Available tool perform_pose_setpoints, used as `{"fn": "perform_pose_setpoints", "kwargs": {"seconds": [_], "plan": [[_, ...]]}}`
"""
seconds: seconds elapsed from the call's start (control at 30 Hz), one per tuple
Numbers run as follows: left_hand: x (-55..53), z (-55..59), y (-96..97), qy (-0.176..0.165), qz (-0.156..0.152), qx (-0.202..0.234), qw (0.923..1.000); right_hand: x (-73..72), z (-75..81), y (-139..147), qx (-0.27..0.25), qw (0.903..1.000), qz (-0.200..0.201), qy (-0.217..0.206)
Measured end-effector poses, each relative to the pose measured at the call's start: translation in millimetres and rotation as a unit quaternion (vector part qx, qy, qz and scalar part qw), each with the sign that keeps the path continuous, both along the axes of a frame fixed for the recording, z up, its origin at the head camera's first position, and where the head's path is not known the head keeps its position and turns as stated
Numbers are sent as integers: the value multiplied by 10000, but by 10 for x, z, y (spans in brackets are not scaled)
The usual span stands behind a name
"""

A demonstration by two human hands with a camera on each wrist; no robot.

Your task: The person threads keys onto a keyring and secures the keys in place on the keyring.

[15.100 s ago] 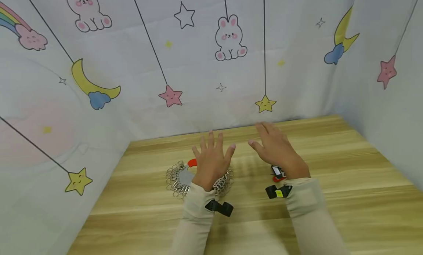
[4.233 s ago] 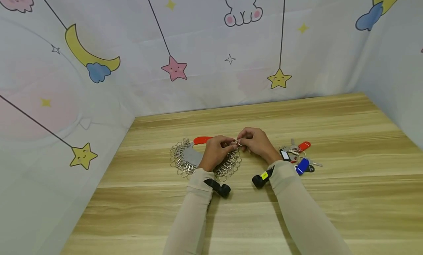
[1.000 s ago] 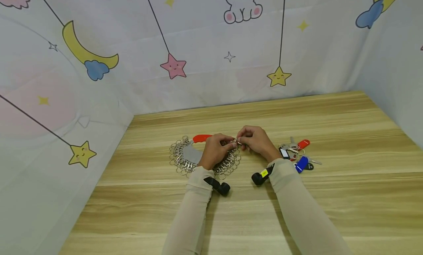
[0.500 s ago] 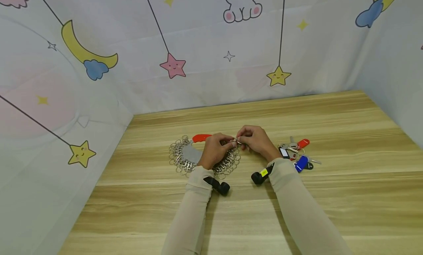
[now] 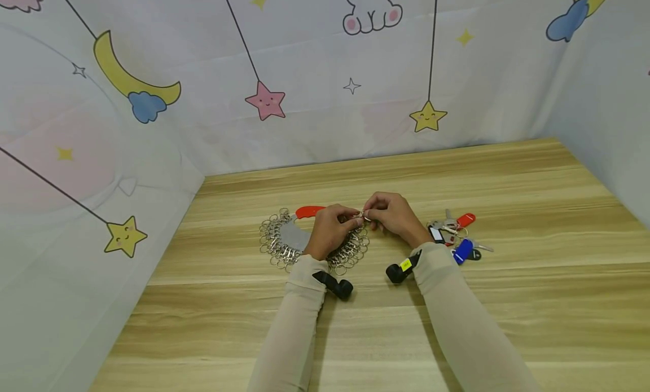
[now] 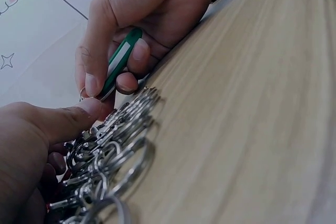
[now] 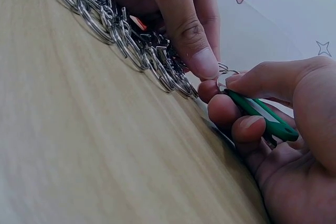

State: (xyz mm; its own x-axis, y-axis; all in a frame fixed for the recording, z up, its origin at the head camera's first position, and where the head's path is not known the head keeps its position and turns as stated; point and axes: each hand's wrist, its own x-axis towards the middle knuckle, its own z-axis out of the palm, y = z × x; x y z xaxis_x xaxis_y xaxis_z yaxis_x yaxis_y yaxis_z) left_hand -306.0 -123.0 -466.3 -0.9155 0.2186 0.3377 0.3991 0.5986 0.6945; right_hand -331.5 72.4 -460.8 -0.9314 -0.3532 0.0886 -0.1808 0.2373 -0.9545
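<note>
A grey plate (image 5: 294,236) with a red handle (image 5: 308,212) lies on the table, fringed by many metal clips and split rings (image 6: 128,163). My left hand (image 5: 327,228) covers its right part, thumb and finger pinching a small metal ring (image 7: 224,72) at the far right end of the row. Facing it, my right hand (image 5: 393,214) holds a green key tag (image 7: 262,111) with a white label, its thumb at that ring. The fingertips of both hands nearly meet there. Whether the tag's ring is linked to a clip, I cannot tell.
Several keys with tags lie right of my right wrist: a red tag (image 5: 466,220), a blue tag (image 5: 463,251) and a black tag with a white label (image 5: 437,234). A patterned cloth (image 5: 315,121) hangs behind the wooden table (image 5: 386,335).
Fifteen seconds ago both hands were spread above the table; by four seconds ago they had met at the plate's right end. Since then they have hardly moved.
</note>
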Motion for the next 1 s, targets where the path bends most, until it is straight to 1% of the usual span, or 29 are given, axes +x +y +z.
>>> {"fn": "perform_pose_setpoints", "kwargs": {"seconds": [0.33, 0.7, 1.0], "plan": [[-4, -17, -2, -18, 1, 12, 10000, -2, -6, 3, -107, 9999, 29, -7], [-2, -6, 3, -19, -16, 38, 10000, 1, 9, 15, -202, 9998, 83, -21], [-6, -21, -5, -41, 39, -2, 10000, 5, 9, 7, -281, 9995, 130, -23]]}}
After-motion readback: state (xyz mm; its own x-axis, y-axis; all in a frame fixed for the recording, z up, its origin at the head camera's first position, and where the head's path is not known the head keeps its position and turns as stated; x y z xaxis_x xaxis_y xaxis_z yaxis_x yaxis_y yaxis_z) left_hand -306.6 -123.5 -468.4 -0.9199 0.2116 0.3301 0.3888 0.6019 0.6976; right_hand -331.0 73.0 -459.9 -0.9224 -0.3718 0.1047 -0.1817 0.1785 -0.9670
